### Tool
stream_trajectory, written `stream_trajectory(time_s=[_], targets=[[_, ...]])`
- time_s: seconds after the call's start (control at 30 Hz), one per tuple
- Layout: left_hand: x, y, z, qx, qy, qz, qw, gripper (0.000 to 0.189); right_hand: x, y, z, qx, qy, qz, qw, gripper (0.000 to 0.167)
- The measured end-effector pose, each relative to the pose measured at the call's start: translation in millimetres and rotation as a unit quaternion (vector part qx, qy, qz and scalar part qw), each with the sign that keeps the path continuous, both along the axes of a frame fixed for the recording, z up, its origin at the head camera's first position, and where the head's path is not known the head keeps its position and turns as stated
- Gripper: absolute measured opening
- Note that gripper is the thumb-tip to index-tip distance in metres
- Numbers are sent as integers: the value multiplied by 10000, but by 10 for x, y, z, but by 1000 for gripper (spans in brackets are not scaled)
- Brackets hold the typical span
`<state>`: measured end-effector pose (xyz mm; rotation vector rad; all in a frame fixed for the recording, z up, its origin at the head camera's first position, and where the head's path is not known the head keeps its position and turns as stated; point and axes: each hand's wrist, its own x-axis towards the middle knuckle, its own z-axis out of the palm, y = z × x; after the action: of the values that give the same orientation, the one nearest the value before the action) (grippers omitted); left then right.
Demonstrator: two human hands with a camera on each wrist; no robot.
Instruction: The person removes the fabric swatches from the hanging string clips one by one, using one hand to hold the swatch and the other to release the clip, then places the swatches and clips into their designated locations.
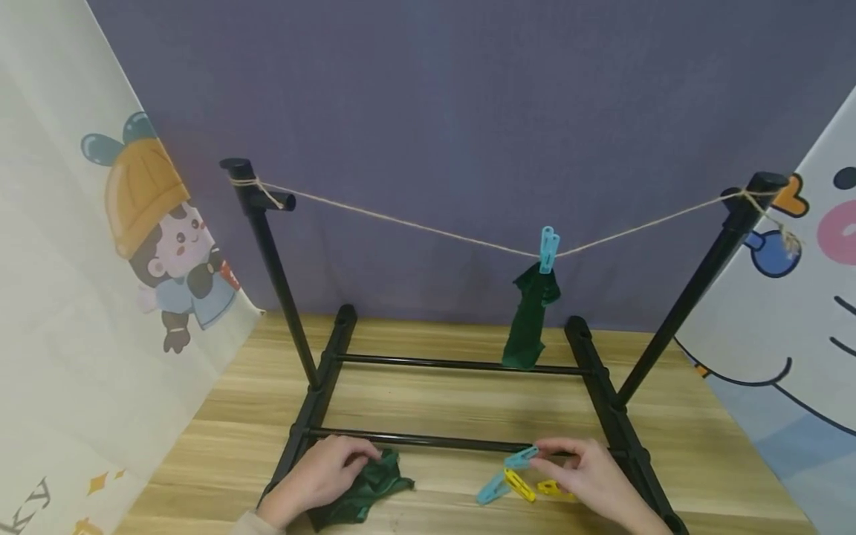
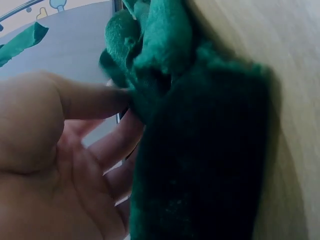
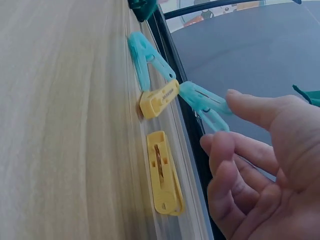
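Note:
Near the table's front, my left hand point(image 1: 324, 475) pinches the edge of a crumpled dark green velvet cloth point(image 1: 381, 487) between thumb and fingers. My right hand point(image 1: 591, 475) holds a light blue clothespin point(image 3: 202, 102) by its handle ends, between thumb and index finger. Just left of that hand lie another blue clothespin point(image 1: 493, 489) and a yellow clothespin point(image 1: 519, 485). A second yellow clothespin point(image 3: 165, 172), partly hidden by the right hand in the head view, lies on the wood. On the string, a blue clothespin point(image 1: 548, 250) holds up a hanging green cloth point(image 1: 527, 323).
A black rack frame point(image 1: 595, 368) stands on the wooden table point(image 1: 221, 435). Its two posts carry a sagging string point(image 1: 401, 221). The lower crossbar point(image 1: 428, 441) runs just behind both hands. A dark panel point(image 1: 401, 96) stands behind, with printed cartoon sheets at both sides.

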<state>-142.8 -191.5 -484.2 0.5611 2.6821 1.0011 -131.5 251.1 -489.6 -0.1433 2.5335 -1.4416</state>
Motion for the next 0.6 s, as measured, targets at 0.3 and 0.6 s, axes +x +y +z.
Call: stream_trajectory(time_s=[0.3, 0.6], targets=[[47, -26, 84, -388, 135, -228, 9989, 19, 35, 61, -15, 204, 7, 72, 9998, 42], [60, -30, 191, -608, 555, -52, 9966, 21, 35, 67, 17, 206, 55, 224, 9995, 39]])
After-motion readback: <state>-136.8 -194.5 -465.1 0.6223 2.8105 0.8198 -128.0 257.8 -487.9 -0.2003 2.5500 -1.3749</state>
